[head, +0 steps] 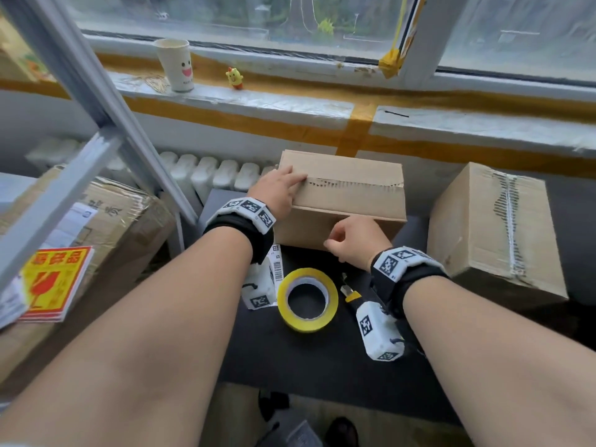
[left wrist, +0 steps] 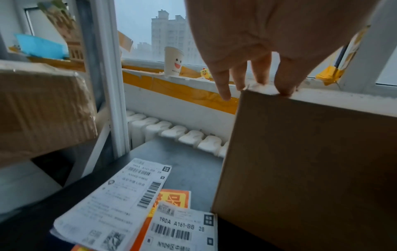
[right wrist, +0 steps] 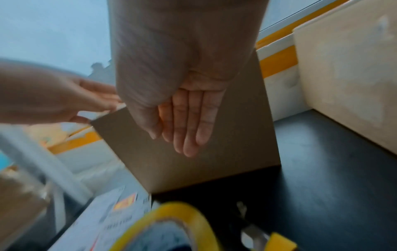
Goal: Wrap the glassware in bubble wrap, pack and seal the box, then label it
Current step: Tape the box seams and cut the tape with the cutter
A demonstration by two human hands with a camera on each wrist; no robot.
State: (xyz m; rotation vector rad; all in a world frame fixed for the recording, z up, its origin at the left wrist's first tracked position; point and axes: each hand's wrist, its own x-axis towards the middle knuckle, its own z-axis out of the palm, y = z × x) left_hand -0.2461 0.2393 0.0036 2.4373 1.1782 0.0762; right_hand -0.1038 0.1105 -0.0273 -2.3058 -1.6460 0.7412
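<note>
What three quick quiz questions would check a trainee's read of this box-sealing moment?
1. True or false: the yellow tape roll lies on the black table, held by neither hand.
2. Which hand lies flat on top of the cardboard box? A) left hand B) right hand
3. Fill in: the utility knife lies just to the ___ of the tape roll.

Key: 1 true; 2 A; 3 right.
</note>
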